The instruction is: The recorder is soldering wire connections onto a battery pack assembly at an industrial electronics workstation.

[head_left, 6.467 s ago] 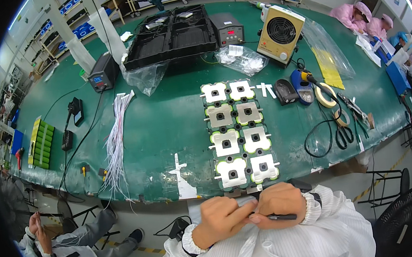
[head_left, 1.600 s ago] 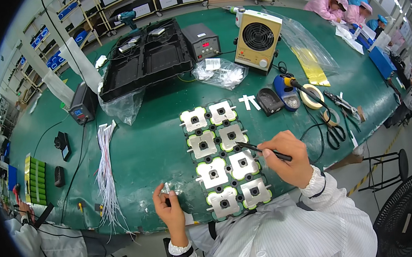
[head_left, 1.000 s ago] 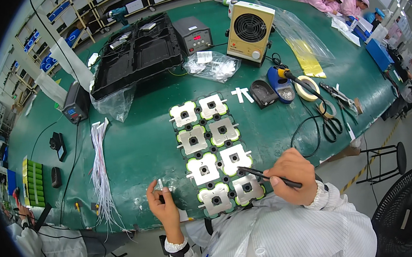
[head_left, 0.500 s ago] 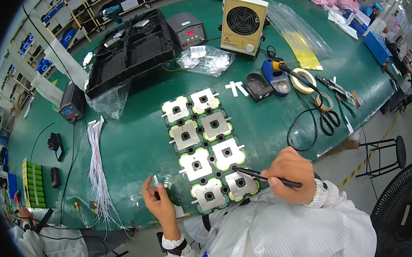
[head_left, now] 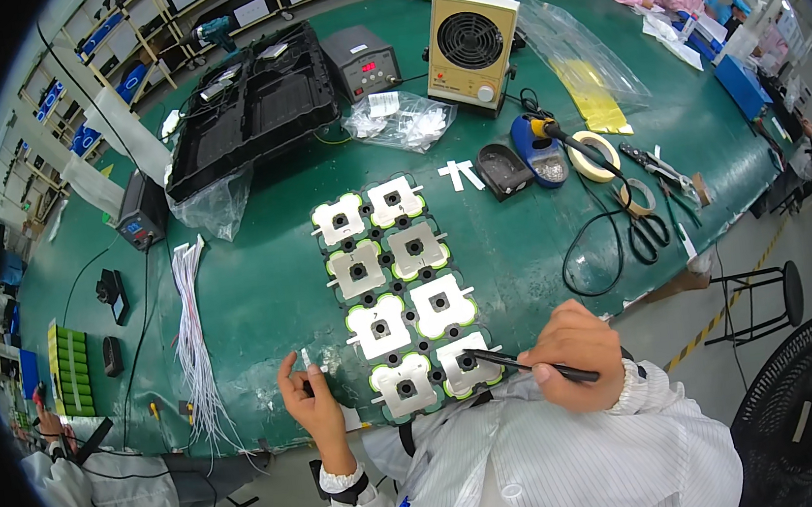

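Between the thumb and fingers of my left hand (head_left: 312, 397) a narrow white strip (head_left: 306, 357) sticks up; a small dark part shows in the palm. My right hand (head_left: 575, 354) grips slim black tweezers (head_left: 516, 359), their tip over the nearest right plate (head_left: 464, 374), close to its dark centre hole. That plate belongs to a block (head_left: 396, 287) lying flat on the table, with two columns of silver, four-lobed metal plates with tabs, edged in green, on black holders. My left hand stays beside the block's near left corner, apart from it.
Beyond the block are white strips (head_left: 461, 176), a black tray (head_left: 503, 171), a soldering iron stand (head_left: 542, 152), a yellowish fan unit (head_left: 472, 49) and a large black case (head_left: 257, 111). White wires (head_left: 195, 345) lie left; scissors (head_left: 649, 238) and tape (head_left: 594, 156) right.
The tweezers' tip has moved from the gap between the two near right plates onto the nearest one. The view has shifted slightly. My left hand keeps its pose.
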{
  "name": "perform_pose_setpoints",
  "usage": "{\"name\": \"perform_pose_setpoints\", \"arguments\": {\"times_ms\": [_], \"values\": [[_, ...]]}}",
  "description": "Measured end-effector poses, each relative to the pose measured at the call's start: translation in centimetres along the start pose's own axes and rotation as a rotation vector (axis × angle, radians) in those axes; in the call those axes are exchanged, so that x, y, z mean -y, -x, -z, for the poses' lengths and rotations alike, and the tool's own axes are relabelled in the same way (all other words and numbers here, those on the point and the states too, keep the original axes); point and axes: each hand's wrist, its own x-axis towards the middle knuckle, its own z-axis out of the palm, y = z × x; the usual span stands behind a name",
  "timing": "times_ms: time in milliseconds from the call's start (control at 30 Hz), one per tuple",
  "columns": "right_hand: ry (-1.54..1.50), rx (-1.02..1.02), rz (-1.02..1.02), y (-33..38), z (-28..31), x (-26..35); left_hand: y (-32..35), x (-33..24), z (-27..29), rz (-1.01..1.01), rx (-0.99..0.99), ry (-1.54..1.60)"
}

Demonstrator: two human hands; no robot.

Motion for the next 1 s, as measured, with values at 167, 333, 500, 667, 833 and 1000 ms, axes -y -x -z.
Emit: {"name": "perform_pose_setpoints", "arguments": {"times_ms": [167,333,500,667,833,1000], "values": [[-0.03,0.001,0.011,-0.2,-0.2,0.0,0.0,0.0,0.0,0.006,0.003,0.002],[-0.088,0.031,0.025,0.1,0.4,0.1,0.1,0.0,-0.1,0.014,-0.002,-0.016],[-0.113,0.03,0.039,0.4,0.2,0.2,0.0,0.1,0.0,0.001,0.005,-0.001],[-0.124,0.017,0.024,0.6,0.3,0.1,0.0,0.1,0.2,0.017,0.001,0.053],[-0.131,0.019,0.036,0.8,0.3,0.0,0.2,0.4,0.7,0.038,-0.052,0.18],[-0.123,0.009,0.046,0.9,0.3,-0.1,-0.2,1.1,0.8,-0.088,-0.045,0.172]]}}
